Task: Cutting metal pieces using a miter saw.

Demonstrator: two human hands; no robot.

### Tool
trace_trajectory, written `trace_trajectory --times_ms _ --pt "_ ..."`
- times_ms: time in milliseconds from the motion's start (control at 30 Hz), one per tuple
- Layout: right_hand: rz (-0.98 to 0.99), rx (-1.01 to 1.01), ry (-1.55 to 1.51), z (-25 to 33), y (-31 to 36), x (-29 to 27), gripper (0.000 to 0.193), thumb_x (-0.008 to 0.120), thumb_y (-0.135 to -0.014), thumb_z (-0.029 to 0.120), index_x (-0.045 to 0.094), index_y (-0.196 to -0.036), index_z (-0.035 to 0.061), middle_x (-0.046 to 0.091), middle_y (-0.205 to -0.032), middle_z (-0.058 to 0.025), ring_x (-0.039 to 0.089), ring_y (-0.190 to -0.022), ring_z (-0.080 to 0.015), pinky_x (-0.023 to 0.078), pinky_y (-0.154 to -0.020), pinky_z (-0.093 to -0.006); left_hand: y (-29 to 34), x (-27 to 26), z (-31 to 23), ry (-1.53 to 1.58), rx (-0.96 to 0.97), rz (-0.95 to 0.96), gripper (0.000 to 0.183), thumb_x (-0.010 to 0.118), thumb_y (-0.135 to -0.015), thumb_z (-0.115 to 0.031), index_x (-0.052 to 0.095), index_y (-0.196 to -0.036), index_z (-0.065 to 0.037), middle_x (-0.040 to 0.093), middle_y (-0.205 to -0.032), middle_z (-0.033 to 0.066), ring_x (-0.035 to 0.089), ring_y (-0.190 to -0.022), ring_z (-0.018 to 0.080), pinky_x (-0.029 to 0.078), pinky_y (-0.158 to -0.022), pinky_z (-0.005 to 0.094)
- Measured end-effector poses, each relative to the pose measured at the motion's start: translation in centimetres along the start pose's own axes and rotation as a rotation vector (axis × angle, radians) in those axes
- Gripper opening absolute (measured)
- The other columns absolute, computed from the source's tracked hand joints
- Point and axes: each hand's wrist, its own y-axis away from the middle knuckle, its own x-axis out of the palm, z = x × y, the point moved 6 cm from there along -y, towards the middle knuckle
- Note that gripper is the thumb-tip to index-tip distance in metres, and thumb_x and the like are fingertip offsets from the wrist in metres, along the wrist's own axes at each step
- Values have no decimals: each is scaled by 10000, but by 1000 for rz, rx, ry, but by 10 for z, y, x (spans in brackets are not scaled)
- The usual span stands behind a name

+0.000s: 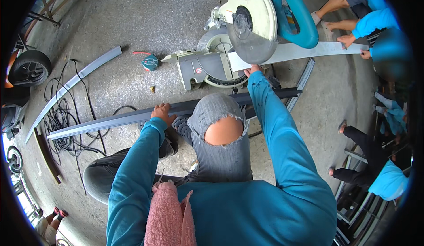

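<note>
A pale metal strip (304,51) lies across the bed of a miter saw (251,14), passing under its blade guard. My right hand (253,70) grips the strip's near edge just below the guard. Its fingertips are partly hidden by the strip. My left hand (162,112) is wrapped over a long dark metal bar (106,123) in front of my knees. The bar runs from the far left to behind my right forearm, and my knee hides part of it. At the right, a co-worker's hands (349,40) hold the strip's other end.
A tape measure (150,62) lies on the concrete left of the saw. Another silver strip (73,81) and a tangled black cable (64,133) are farther left. A wheel (31,68) stands at the left edge. Another person (380,175) is at the lower right beside stacked metal lengths.
</note>
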Motion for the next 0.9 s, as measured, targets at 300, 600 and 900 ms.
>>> trace_trajectory --times_ms 300,600,900 --pt "395 140 150 -46 15 43 256 510 -842 199 534 -1090 139 604 -1035 -56 592 -889 -232 525 -749 -411 10 5 11 116 58 -162 455 713 -712 -307 580 -1091 -94 575 -1125 128 497 -1100 340 423 -933 429" --pt "301 161 145 -98 103 77 263 483 -857 167 520 -1096 62 605 -1005 -113 605 -849 -242 547 -734 -423 -20 -35 -45 178 201 -417 581 710 -718 -224 477 -1228 -74 527 -1163 157 502 -1069 370 430 -917 431" --pt "560 147 582 -62 105 62 254 506 -849 123 525 -1096 66 618 -991 -80 618 -868 -229 533 -749 -407 -103 -18 -124 -472 218 -137 709 666 -782 -314 349 -1381 -104 301 -1459 83 287 -1342 287 231 -1079 529"
